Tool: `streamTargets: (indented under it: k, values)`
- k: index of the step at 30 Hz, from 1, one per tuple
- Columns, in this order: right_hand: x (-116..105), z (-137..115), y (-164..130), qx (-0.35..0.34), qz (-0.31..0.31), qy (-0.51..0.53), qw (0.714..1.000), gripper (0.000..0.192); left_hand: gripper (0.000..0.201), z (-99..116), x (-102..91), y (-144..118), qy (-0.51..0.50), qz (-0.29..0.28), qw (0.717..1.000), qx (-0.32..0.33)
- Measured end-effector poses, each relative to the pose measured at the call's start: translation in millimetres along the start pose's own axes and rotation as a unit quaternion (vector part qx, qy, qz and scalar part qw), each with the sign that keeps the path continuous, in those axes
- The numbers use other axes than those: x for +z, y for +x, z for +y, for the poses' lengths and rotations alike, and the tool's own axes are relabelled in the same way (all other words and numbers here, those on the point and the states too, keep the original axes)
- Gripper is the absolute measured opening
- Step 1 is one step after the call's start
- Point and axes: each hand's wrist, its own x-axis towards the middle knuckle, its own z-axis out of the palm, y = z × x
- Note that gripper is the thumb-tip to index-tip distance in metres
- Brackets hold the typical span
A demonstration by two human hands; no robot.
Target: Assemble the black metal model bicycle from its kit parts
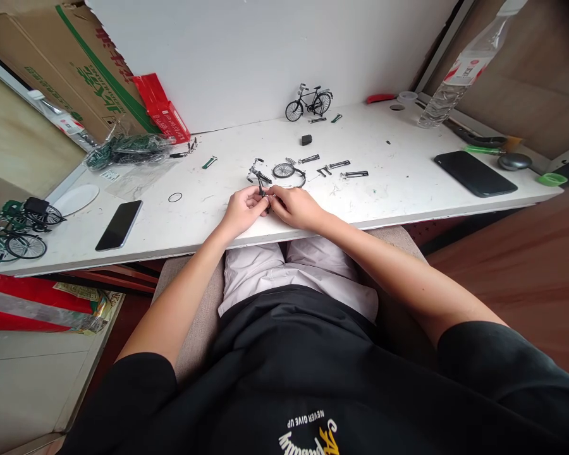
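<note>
My left hand and my right hand meet near the front edge of the white table. Together they pinch a small black model bicycle frame, whose handlebar end sticks up just beyond my fingers. A loose small wheel and a curved mudguard piece lie right behind my hands. Further right lie three thin metal parts. A finished black model bicycle stands at the back of the table.
A black phone lies at the left, another phone at the right. A bag of green parts, a red box, green model bicycles, a water bottle and a small rubber ring surround the work spot.
</note>
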Motion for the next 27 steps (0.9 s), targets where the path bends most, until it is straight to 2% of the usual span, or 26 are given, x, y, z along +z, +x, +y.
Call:
streamTargets:
  k: [27]
  values:
    - [2.4, 2.5, -0.2, -0.008, 0.012, -0.002, 1.0, 0.043, 0.028, -0.4, -0.3, -0.2, -0.002, 0.0, 1.0, 0.003]
